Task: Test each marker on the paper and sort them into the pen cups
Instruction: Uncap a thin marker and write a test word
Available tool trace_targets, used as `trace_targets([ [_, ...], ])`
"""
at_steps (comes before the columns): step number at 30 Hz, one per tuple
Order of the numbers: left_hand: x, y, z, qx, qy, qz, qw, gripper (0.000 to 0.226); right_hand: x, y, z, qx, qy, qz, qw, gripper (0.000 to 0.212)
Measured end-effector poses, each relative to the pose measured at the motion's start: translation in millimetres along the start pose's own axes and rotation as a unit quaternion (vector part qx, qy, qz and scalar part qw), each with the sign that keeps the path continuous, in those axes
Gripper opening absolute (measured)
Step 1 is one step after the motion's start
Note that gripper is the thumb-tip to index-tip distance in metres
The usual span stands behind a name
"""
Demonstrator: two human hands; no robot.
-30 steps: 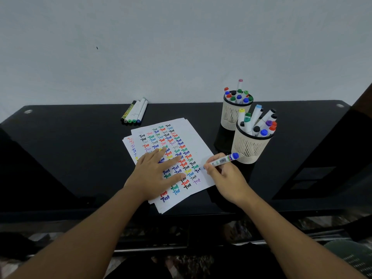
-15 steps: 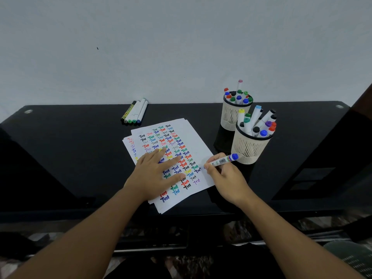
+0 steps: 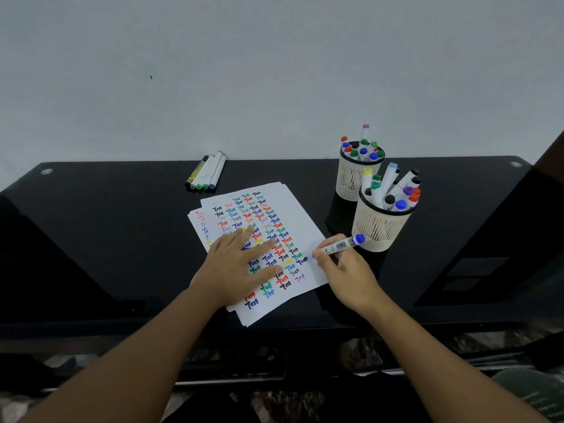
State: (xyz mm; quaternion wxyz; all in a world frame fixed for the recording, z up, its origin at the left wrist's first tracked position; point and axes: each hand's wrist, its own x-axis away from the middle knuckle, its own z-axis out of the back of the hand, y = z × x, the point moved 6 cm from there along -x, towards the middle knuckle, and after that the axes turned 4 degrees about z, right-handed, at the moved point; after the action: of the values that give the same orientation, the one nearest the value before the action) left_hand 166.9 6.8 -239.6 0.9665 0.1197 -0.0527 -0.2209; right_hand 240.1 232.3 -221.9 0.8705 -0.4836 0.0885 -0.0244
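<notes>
Left hand (image 3: pixel 236 264) flat, fingers spread, pinning paper (image 3: pixel 300 227) mid-table against sliding. Right hand (image 3: pixel 345 270) pinches blue-capped marker (image 3: pixel 341 245), tip at paper's right margin, beside near pen cup (image 3: pixel 381 227).

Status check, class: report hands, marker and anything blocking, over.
Left hand flat on the paper. Right hand grips the blue-capped marker, tip at the sheet. Near pen cup just beyond; nothing blocking.
</notes>
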Motion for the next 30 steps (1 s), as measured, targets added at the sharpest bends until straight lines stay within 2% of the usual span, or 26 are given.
trace_targets([
  [3,3,3,5,0.036,0.016,0.001,0.999,0.072,0,-1,3,-0.070,0.017,0.005,0.997,0.006],
  [5,7,2,13,0.101,0.059,0.010,0.993,0.076,0,-3,3,-0.110,0.012,0.020,0.994,0.012],
  [8,11,-10,22,0.168,0.133,0.052,0.975,0.077,2,-6,1,-0.107,0.006,0.026,0.994,0.014],
  [10,10,-20,22,0.189,0.142,0.091,0.967,0.066,1,-4,1,-0.080,-0.001,0.022,0.997,0.017],
  [11,9,-23,21,0.190,0.147,0.100,0.965,0.057,1,-5,1,-0.061,-0.013,0.023,0.998,0.022],
  [13,8,-27,19,0.183,0.166,0.098,0.964,0.039,-1,-7,-3,-0.017,-0.058,0.028,0.998,0.046],
  [15,5,-29,18,0.178,0.180,0.095,0.963,0.030,-3,-10,-7,0.009,-0.105,0.019,0.994,0.071],
  [16,4,-30,17,0.173,0.182,0.097,0.963,0.029,-5,-12,-9,0.009,-0.122,0.013,0.992,0.075],
  [19,2,-32,17,0.160,0.179,0.098,0.966,0.028,-9,-22,-12,-0.037,-0.125,0.013,0.991,0.060],
  [21,2,-30,17,0.166,0.178,0.083,0.966,0.028,-14,-30,-11,-0.084,-0.082,0.021,0.993,0.039],
  [23,3,-28,19,0.175,0.186,0.064,0.965,0.027,-21,-38,-12,-0.078,-0.059,0.026,0.995,0.030],
  [25,5,-25,21,0.174,0.200,0.049,0.963,0.029,-28,-44,-18,-0.024,-0.095,0.040,0.994,0.040],
  [27,8,-22,24,0.164,0.214,0.039,0.962,0.030,-32,-45,-23,0.080,-0.132,0.064,0.986,0.047],
  [30,10,-19,26,0.159,0.221,0.027,0.962,0.031,-39,-45,-23,0.252,-0.128,0.104,0.954,0.029],
])
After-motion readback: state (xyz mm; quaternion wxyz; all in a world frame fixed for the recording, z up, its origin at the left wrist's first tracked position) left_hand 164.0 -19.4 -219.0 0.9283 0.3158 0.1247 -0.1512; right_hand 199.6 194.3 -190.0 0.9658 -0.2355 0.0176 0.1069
